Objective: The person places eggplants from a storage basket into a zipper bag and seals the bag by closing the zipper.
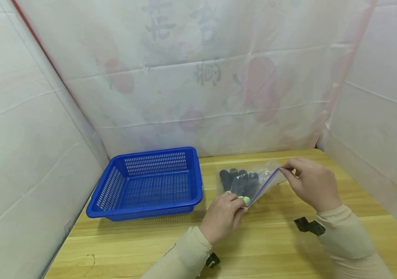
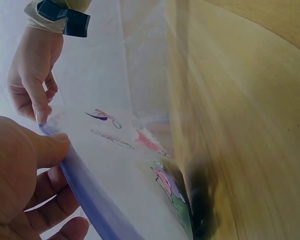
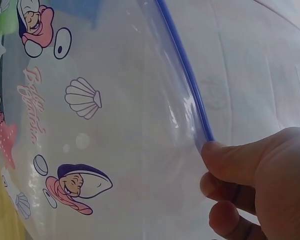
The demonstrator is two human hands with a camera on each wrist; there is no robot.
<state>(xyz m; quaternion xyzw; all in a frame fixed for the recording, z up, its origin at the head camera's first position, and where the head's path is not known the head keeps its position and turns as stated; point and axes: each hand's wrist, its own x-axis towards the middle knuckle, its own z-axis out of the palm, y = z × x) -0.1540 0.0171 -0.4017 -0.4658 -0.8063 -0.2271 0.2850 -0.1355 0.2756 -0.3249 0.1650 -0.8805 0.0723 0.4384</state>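
Note:
A clear zip bag [image 1: 269, 170] printed with cartoon figures and shells lies on the table, its blue-purple zip strip [image 3: 185, 62] lifted towards me. Inside it shows a pair of dark gloves [image 1: 241, 181] with light green cuffs. My left hand [image 1: 220, 217] pinches the near end of the zip edge; in the left wrist view its thumb lies over the strip. My right hand [image 1: 313, 184] pinches the strip's far end between thumb and forefinger, pulling the edge taut. Whether the zip is sealed cannot be told.
Left of the bag stands a blue plastic basket [image 1: 198, 174] with slotted walls and nothing in it. The wooden table [image 1: 142, 248] is bordered by white printed sheets [image 1: 184, 97] at the back and both sides.

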